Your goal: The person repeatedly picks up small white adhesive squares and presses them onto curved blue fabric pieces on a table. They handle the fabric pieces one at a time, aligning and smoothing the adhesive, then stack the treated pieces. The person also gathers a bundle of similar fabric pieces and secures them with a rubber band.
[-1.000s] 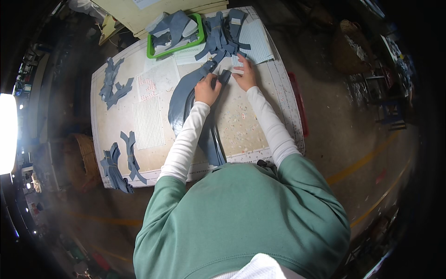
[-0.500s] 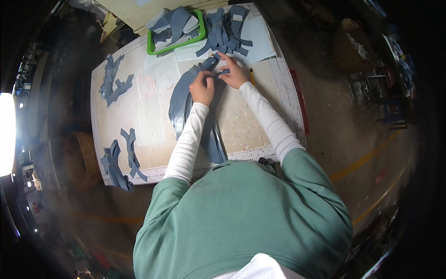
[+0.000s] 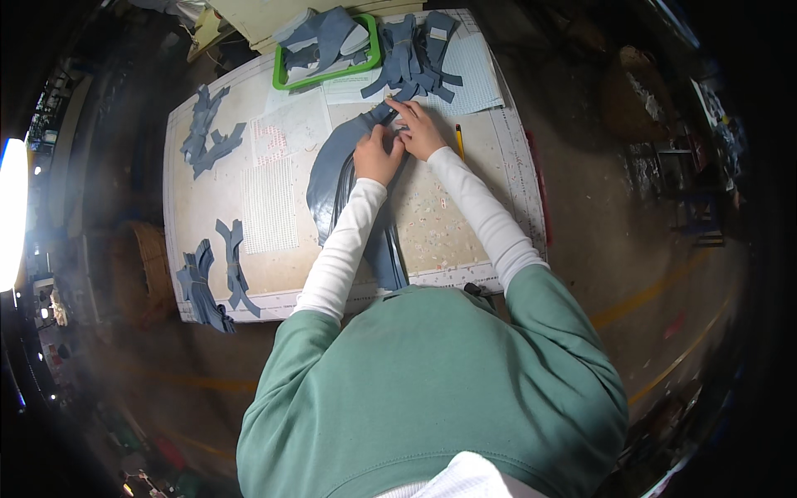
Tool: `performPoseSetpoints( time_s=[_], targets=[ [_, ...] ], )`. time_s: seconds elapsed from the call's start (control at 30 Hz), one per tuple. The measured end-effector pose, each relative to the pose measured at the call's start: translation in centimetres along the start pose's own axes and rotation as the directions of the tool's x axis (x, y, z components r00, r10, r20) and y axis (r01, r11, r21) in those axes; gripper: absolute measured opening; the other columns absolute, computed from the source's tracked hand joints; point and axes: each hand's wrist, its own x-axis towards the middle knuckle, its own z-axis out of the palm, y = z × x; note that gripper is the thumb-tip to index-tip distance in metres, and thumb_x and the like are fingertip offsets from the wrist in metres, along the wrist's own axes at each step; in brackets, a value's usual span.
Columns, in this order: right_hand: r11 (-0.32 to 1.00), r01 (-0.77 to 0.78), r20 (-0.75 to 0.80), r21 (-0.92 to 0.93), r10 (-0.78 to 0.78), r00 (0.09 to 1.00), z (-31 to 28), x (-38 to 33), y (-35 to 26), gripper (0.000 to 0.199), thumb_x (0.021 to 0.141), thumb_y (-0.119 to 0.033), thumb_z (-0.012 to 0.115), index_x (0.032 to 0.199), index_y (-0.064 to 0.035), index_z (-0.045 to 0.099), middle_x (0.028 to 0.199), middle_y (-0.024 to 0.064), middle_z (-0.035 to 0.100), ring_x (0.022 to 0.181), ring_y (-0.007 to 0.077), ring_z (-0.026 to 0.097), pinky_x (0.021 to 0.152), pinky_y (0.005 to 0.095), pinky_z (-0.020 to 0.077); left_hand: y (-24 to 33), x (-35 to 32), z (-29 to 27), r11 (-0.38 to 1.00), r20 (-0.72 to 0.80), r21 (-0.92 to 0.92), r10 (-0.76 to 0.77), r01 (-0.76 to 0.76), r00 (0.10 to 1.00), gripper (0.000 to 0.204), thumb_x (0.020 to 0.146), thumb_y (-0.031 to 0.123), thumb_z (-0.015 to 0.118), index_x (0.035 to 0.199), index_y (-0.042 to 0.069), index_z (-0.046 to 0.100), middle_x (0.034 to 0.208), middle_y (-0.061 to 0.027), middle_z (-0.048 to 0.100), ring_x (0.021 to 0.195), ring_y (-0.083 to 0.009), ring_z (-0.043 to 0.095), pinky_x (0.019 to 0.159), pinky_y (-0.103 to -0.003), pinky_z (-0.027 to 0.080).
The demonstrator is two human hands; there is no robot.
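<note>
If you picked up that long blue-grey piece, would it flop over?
Probably yes. The long curved blue-grey fabric piece lies flat and thin on the pale work table, so it likely droops. It looks light, and unlikely to roll.

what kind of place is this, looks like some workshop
Probably a cutting or sewing workshop: a work table strewn with cut blue-grey fabric pieces, a green tray holding more, and both hands working on a long piece. Bare concrete floor around it.

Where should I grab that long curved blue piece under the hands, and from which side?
Probably take the curved blue piece at its wide left bulge, coming from the left. That part lies flat and bare on the table; the narrow top end is covered by the left hand and right hand.
</note>
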Motion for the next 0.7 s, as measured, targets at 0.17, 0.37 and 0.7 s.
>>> performPoseSetpoints(
  time_s=[0.17, 0.37, 0.7],
  targets=[
    [0.996, -0.084, -0.176, 0.001, 0.083, 0.981, -0.4, -0.2, 0.5, 0.058, 0.072, 0.011, 0.057, 0.124, -0.0133, 0.051, 0.112, 0.0085, 0.05, 0.089, 0.019, 0.062, 0.072, 0.0284, 0.0547, 0.1, 0.0, 0.8, 0.988, 0.05, 0.15, 0.032, -0.039, 0.998, 0.038, 0.064, 0.019, 0.073, 0.092, 0.009, 0.049, 0.08, -0.0177, 0.06, 0.074, -0.0372, 0.059, 0.068, -0.045, 0.047],
    [0.946, -0.278, -0.087, 0.166, 0.295, 0.952, -0.5, -0.7, 1.2, 0.035, 0.082, -0.006, 0.059, 0.117, -0.0081, 0.056, 0.086, 0.0094, 0.065, 0.071, 0.0152, 0.064, 0.064, 0.0273, 0.0534, -0.4, 0.3, 0.5, 1.0, 0.022, -0.004, -0.026, 0.027, 0.999, 0.031, 0.065, 0.017, 0.07, 0.087, 0.008, 0.051, 0.075, -0.0173, 0.061, 0.07, -0.0384, 0.06, 0.066, -0.044, 0.049],
    [0.675, -0.487, 0.13, 0.553, 0.508, 0.851, 0.9, -1.0, 0.1, 0.069, 0.088, -0.062, 0.039, 0.094, 0.0025, 0.063, 0.081, 0.0126, 0.066, 0.071, 0.0184, 0.066, 0.058, 0.0305, 0.0565, -0.7, -0.5, -3.5, 0.891, 0.067, -0.425, -0.144, 0.159, 0.987, 0.074, 0.077, 0.019, 0.07, 0.136, 0.006, 0.027, 0.086, -0.0131, 0.064, 0.072, -0.0202, 0.065, 0.066, -0.03, 0.051]
  ],
)
